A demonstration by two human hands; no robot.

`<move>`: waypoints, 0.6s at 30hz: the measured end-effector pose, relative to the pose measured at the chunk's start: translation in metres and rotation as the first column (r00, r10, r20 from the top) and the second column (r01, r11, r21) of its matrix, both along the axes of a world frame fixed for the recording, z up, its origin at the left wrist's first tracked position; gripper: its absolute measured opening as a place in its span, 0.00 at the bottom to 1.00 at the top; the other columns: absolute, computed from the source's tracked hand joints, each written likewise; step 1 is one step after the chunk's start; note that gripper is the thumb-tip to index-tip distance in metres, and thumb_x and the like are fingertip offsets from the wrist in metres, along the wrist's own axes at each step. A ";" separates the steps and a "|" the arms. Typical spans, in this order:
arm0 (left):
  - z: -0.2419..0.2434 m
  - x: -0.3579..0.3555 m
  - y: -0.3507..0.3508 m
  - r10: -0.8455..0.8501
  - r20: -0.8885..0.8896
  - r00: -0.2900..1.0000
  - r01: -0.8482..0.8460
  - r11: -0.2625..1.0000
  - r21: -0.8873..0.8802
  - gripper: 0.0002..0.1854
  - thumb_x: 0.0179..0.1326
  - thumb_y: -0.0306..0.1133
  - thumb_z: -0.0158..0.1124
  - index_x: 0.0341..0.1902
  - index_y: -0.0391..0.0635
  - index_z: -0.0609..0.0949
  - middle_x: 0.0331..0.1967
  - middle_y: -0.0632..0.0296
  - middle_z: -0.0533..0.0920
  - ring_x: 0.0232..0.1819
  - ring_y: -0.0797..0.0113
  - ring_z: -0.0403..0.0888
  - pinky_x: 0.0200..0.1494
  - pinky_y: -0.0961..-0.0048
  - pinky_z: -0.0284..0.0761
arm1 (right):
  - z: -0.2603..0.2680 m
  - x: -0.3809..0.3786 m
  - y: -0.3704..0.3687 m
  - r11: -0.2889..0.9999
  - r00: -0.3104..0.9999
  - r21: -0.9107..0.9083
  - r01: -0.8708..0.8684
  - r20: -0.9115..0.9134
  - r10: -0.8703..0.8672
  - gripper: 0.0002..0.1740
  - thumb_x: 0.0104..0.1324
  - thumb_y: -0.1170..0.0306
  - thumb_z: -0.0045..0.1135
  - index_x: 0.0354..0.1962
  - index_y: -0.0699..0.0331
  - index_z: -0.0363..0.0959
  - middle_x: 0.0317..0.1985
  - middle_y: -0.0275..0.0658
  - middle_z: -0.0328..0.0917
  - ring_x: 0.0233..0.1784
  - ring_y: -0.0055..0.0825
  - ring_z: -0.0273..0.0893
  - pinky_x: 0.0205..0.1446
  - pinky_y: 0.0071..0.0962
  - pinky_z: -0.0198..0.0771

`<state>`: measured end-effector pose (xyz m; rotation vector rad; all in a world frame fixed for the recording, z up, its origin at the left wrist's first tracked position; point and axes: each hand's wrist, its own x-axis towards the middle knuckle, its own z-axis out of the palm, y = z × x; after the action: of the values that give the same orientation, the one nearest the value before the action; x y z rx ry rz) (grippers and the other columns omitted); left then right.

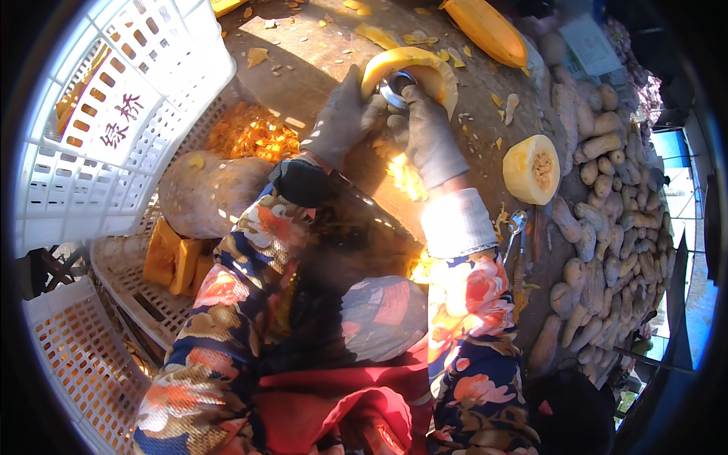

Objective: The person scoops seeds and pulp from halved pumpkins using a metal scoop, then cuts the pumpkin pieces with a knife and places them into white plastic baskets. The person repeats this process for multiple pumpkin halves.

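A hollowed, peeled squash piece (410,62) with yellow-orange flesh is tilted over the work surface. My gloved left hand (341,122) grips its left side. In my gloved right hand (427,133) is a shiny round metal scraping tool (396,90), which sits against the inside of the piece. Its far side is hidden by the flesh and my fingers. Below and between my hands, bright orange scraps (406,179) lie in sunlight. A cut squash half (532,169) with its seedy core showing stands to the right of my right hand.
White plastic crates (165,108) stand at the left. Near them are an unpeeled squash (210,190), cut orange chunks (165,259) and a pulp heap (253,136). A peeled squash (489,31) lies at the far side. A metal spoon (517,222) rests rightward, before many piled squashes (603,227).
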<state>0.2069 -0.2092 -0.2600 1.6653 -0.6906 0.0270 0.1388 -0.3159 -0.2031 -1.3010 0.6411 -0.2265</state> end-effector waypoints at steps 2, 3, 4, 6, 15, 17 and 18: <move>0.000 -0.003 0.001 0.007 0.044 0.999 -0.006 0.999 -0.032 0.20 0.57 0.37 0.60 0.48 0.39 0.68 0.34 0.41 0.77 0.38 0.42 0.76 0.40 0.57 0.71 | 0.003 -0.005 -0.002 0.995 1.000 -0.097 0.009 0.025 -0.007 0.18 0.61 0.57 0.54 0.36 0.65 0.74 0.22 0.36 0.74 0.15 0.18 0.71 0.16 0.18 0.65; 0.000 -0.005 0.000 0.010 0.065 0.998 -0.006 0.999 -0.050 0.21 0.57 0.38 0.60 0.48 0.39 0.68 0.34 0.41 0.77 0.38 0.42 0.76 0.40 0.57 0.71 | 0.006 -0.008 -0.004 0.993 1.000 -0.117 0.007 0.031 -0.003 0.17 0.61 0.58 0.54 0.36 0.65 0.74 0.22 0.36 0.74 0.16 0.18 0.70 0.17 0.18 0.65; 0.001 -0.006 -0.002 0.003 0.011 1.000 -0.003 1.000 -0.020 0.20 0.58 0.37 0.60 0.48 0.39 0.68 0.35 0.42 0.77 0.39 0.42 0.76 0.41 0.58 0.71 | 0.010 -0.009 -0.007 0.991 0.999 -0.137 0.005 0.036 0.000 0.17 0.61 0.58 0.54 0.35 0.65 0.74 0.22 0.36 0.74 0.16 0.18 0.70 0.17 0.18 0.64; 0.004 -0.003 -0.001 -0.002 -0.095 0.995 0.007 0.999 0.050 0.20 0.58 0.37 0.59 0.49 0.40 0.68 0.37 0.42 0.77 0.41 0.43 0.76 0.42 0.58 0.71 | 0.012 -0.011 -0.006 0.997 0.998 -0.076 0.008 0.062 -0.003 0.16 0.61 0.58 0.54 0.35 0.64 0.74 0.23 0.35 0.73 0.17 0.17 0.68 0.18 0.17 0.62; -0.011 0.010 -0.004 0.065 -0.110 0.992 -0.063 0.998 0.023 0.19 0.58 0.37 0.59 0.48 0.41 0.68 0.40 0.38 0.77 0.45 0.38 0.74 0.46 0.55 0.69 | 0.002 0.004 -0.002 0.795 0.977 0.595 -0.117 0.212 -0.015 0.08 0.65 0.60 0.52 0.37 0.53 0.68 0.24 0.32 0.70 0.19 0.16 0.64 0.14 0.13 0.54; -0.013 0.011 -0.012 0.075 -0.141 0.987 -0.074 0.997 0.011 0.18 0.57 0.36 0.59 0.48 0.41 0.68 0.39 0.38 0.77 0.46 0.37 0.74 0.46 0.54 0.69 | 0.005 0.003 -0.004 0.802 0.979 0.581 -0.137 0.205 0.018 0.10 0.65 0.59 0.52 0.39 0.53 0.68 0.27 0.35 0.73 0.20 0.16 0.66 0.14 0.13 0.55; -0.015 0.012 -0.014 0.056 -0.151 0.987 -0.057 0.998 0.000 0.18 0.57 0.36 0.58 0.48 0.41 0.68 0.40 0.38 0.77 0.46 0.37 0.74 0.46 0.54 0.69 | 0.004 0.003 -0.004 0.802 0.979 0.578 -0.151 0.202 0.039 0.11 0.65 0.58 0.52 0.39 0.54 0.68 0.28 0.37 0.74 0.20 0.16 0.66 0.15 0.13 0.55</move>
<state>0.2185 -0.2233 -0.2747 1.6633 -0.5287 -0.0566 0.1422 -0.3197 -0.1991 -0.6903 0.4349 -0.0479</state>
